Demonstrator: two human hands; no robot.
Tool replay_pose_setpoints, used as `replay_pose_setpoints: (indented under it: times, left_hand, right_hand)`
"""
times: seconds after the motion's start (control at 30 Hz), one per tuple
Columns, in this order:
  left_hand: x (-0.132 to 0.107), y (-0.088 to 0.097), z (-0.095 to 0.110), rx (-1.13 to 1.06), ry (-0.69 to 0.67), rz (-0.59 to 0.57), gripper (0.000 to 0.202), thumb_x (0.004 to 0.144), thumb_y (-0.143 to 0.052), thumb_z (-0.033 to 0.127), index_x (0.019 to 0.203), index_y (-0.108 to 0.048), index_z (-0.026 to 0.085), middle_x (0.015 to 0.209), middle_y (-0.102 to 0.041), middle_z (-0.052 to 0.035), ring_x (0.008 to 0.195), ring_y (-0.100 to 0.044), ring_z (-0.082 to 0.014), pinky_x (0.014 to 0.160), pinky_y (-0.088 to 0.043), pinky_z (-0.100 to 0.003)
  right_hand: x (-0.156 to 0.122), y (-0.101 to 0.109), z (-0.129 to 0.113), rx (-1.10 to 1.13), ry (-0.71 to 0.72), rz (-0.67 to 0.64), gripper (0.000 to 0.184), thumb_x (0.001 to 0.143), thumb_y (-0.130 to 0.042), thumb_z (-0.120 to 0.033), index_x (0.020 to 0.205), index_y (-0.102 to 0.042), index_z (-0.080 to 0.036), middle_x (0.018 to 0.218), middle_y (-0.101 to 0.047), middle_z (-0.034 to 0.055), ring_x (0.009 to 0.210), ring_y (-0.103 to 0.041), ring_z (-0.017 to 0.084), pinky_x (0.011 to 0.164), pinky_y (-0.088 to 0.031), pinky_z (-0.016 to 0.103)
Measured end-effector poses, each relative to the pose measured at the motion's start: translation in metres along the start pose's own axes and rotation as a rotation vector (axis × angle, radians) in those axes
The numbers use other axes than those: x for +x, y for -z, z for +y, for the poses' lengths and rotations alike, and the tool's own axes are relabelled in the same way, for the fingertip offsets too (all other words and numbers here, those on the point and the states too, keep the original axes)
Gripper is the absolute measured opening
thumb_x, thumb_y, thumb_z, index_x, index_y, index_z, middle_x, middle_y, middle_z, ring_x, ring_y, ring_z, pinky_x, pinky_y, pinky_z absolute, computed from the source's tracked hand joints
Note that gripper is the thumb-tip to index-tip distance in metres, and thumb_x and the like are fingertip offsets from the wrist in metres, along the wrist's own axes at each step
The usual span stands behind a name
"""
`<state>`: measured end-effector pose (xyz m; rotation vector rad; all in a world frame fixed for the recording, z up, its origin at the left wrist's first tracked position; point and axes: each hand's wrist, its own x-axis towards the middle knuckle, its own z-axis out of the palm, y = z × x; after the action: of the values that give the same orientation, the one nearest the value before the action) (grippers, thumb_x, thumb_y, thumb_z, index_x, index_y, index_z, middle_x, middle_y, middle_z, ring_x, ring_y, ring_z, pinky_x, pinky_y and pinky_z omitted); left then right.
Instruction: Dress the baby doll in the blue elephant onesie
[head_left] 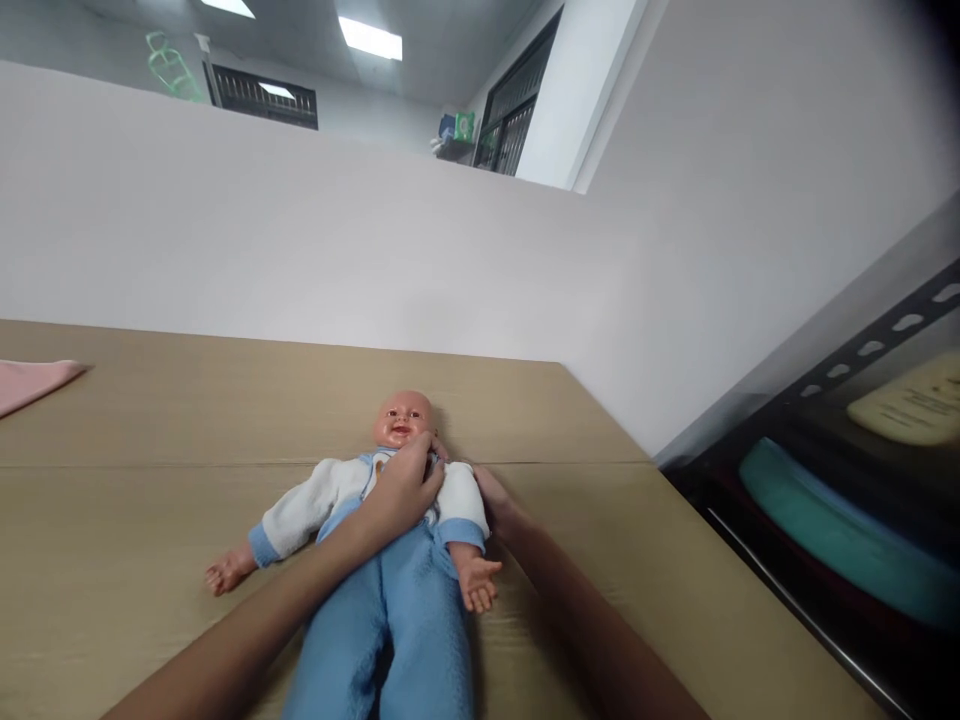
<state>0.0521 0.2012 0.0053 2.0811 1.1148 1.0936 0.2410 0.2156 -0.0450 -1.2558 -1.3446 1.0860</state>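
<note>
A baby doll (pixel 390 560) lies on its back on a tan table (pixel 150 520), head toward the far wall. It wears blue overalls and a white top with blue cuffs. My left hand (pixel 405 490) rests on the doll's chest just below the chin, fingers curled and pinching the fabric at the collar. My right hand (pixel 487 495) lies beside the doll's left shoulder, touching the sleeve; its fingers are mostly hidden behind the doll's arm.
A pink cloth (pixel 34 382) lies at the table's far left edge. A white wall (pixel 300 250) runs behind the table. On the right stands a dark metal shelf (pixel 862 400) holding a teal round pad (pixel 840 530) and a yellowish item (pixel 911 400).
</note>
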Motion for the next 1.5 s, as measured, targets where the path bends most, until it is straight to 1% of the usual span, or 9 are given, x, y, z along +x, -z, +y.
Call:
replay_pose_setpoints:
  times: [0.17,0.33,0.47,0.7,0.97,1.13,1.23,1.37,1.5]
  left_hand:
    - [0.002,-0.006,-0.011,0.097,-0.009,0.036,0.014,0.099,-0.053,0.013,0.105,-0.053,0.025,0.103,-0.074,-0.0089,0.097,-0.072,-0.0278,0.082,-0.051,-0.038]
    - [0.001,-0.01,-0.017,0.166,-0.012,0.054,0.026,0.096,-0.051,0.01,0.118,-0.053,0.023,0.109,-0.075,-0.012,0.1,-0.074,-0.0305,0.083,-0.052,-0.04]
    - [-0.001,-0.008,-0.016,0.205,0.057,0.053,0.033,0.096,-0.05,0.009,0.126,-0.052,0.021,0.108,-0.075,-0.0126,0.099,-0.075,-0.0314,0.079,-0.05,-0.039]
    - [-0.002,-0.005,-0.01,0.161,0.039,0.035,0.027,0.099,-0.053,0.015,0.125,-0.057,0.022,0.109,-0.077,-0.0107,0.101,-0.075,-0.03,0.085,-0.054,-0.041]
    - [-0.042,0.038,0.009,0.263,-0.074,0.139,0.02,0.113,-0.057,0.037,0.127,-0.066,0.025,0.134,-0.075,-0.012,0.131,-0.064,-0.0363,0.118,-0.047,-0.056]
    - [-0.103,0.068,-0.006,0.17,0.125,0.258,0.028,0.114,-0.053,0.046,0.128,-0.067,0.026,0.134,-0.074,-0.0115,0.128,-0.065,-0.0352,0.116,-0.049,-0.057]
    - [-0.134,0.074,-0.012,0.036,0.285,0.282,0.036,0.114,-0.05,0.051,0.134,-0.063,0.024,0.135,-0.073,-0.0125,0.127,-0.067,-0.034,0.114,-0.053,-0.055]
    - [-0.148,0.076,-0.012,0.058,0.357,0.213,0.04,0.111,-0.046,0.055,0.124,-0.067,0.022,0.128,-0.076,-0.014,0.122,-0.069,-0.0356,0.114,-0.052,-0.058]
    - [-0.139,0.081,-0.011,0.086,0.384,0.153,0.041,0.109,-0.046,0.061,0.106,-0.062,0.024,0.11,-0.076,-0.0113,0.106,-0.069,-0.0348,0.102,-0.055,-0.054]
  right_hand:
    - [-0.025,0.023,-0.01,0.055,-0.037,0.007,0.05,0.086,-0.077,-0.071,0.107,-0.075,-0.026,0.108,-0.085,0.0103,0.104,-0.08,0.034,0.091,-0.068,0.048]
    - [-0.071,0.061,-0.053,-0.224,0.025,-0.255,0.085,0.081,-0.094,-0.039,0.16,-0.063,-0.03,0.14,-0.083,0.0106,0.115,-0.083,0.034,0.093,-0.07,0.045]
    - [-0.088,0.103,-0.084,-0.54,0.115,-0.267,0.058,0.084,-0.086,-0.025,0.142,-0.082,-0.032,0.123,-0.089,0.0059,0.1,-0.084,0.034,0.083,-0.068,0.041]
    - [-0.09,0.141,-0.068,-0.4,-0.012,-0.164,0.045,0.086,-0.091,-0.043,0.127,-0.087,-0.026,0.106,-0.089,0.0078,0.086,-0.083,0.033,0.072,-0.068,0.041]
    - [-0.082,0.134,-0.022,-0.508,0.147,-0.086,0.039,0.097,-0.078,-0.045,0.128,-0.085,-0.023,0.119,-0.087,0.014,0.102,-0.081,0.039,0.09,-0.064,0.049]
    - [-0.093,0.11,-0.023,-0.764,0.427,0.154,0.043,0.093,-0.077,-0.041,0.133,-0.081,-0.024,0.135,-0.079,0.0177,0.125,-0.07,0.046,0.112,-0.053,0.067]
    - [-0.109,0.072,-0.038,-0.734,0.566,0.054,0.035,0.103,-0.072,-0.035,0.137,-0.078,-0.029,0.141,-0.077,0.0147,0.133,-0.068,0.041,0.118,-0.051,0.062]
    - [-0.113,0.023,-0.044,-0.434,0.414,-0.134,0.017,0.107,-0.069,-0.042,0.11,-0.078,-0.028,0.113,-0.079,0.0093,0.108,-0.072,0.032,0.103,-0.058,0.048]
    - [-0.089,0.005,-0.03,-0.07,0.151,-0.114,0.04,0.098,-0.073,-0.066,0.094,-0.07,-0.026,0.091,-0.075,0.0031,0.09,-0.069,0.027,0.087,-0.061,0.04]
